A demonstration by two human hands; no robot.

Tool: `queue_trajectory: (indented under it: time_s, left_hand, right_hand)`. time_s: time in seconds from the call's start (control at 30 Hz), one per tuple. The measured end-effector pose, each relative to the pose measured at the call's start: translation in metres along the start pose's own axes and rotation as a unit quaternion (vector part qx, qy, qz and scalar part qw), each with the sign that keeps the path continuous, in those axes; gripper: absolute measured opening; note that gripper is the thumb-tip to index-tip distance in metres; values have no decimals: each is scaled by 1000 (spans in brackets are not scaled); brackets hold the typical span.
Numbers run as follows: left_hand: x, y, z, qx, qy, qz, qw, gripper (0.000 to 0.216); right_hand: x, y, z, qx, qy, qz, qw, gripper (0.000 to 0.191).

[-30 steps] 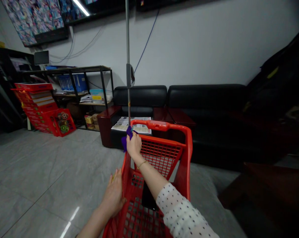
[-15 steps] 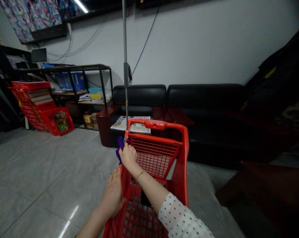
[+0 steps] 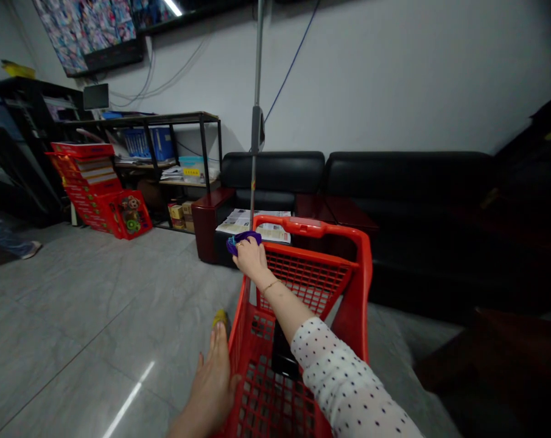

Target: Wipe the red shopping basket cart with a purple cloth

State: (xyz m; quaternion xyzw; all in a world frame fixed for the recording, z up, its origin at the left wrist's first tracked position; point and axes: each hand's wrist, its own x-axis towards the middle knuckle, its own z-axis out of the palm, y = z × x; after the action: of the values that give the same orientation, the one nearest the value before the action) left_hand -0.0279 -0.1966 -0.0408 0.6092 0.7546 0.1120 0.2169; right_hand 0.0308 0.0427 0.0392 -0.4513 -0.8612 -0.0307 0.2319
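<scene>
Right hand (image 3: 251, 260) clutching bunched purple cloth (image 3: 240, 242) at far left corner of red shopping cart (image 3: 365, 267), beside end of handle (image 3: 305, 226). Left hand (image 3: 211, 380) resting along cart's left side, palm flat, fingers extended, gripping nothing visible. Right fingertips disappearing into cloth; dark object (image 3: 284, 362) inside cart (hard to identify from here) hiding partly behind right arm (image 3: 290, 307). Right arm, in dotted sleeve (image 3: 348, 380), stretching forward across cart; left forearm running out of view below.
</scene>
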Motion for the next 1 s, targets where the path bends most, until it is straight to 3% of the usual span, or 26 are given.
queue_trajectory:
  time_s: [0.3, 0.4, 0.5, 0.63, 0.77, 0.9, 1.0]
  left_hand:
    - [-4, -1, -2, 28, 28, -10, 999, 87]
    - [-4, -6, 2, 24, 29, -5, 999, 86]
    - [-4, -11, 5, 21, 38, 9, 999, 88]
    - [-4, -12, 2, 4, 30, 23, 999, 89]
    - [-3, -10, 4, -49, 46, 38, 997, 94]
    - [-3, -14, 17, -94, 110, 68, 987, 110]
    - [-3, -18, 12, -109, 153, 105, 977, 99]
  right_hand:
    - [-94, -24, 10, 117, -21, -29, 992, 28]
    - [-110, -28, 6, 162, -28, -45, 985, 24]
    - [-97, -20, -2, 180, 2, -17, 983, 26]
    - [-45, -2, -8, 159, 102, 59, 980, 38]
    - [-12, 2, 2, 121, 35, 68, 990, 43]
    - [-33, -7, 14, 116, -18, 44, 992, 43]
    - [-65, -18, 16, 126, -40, 19, 991, 43]
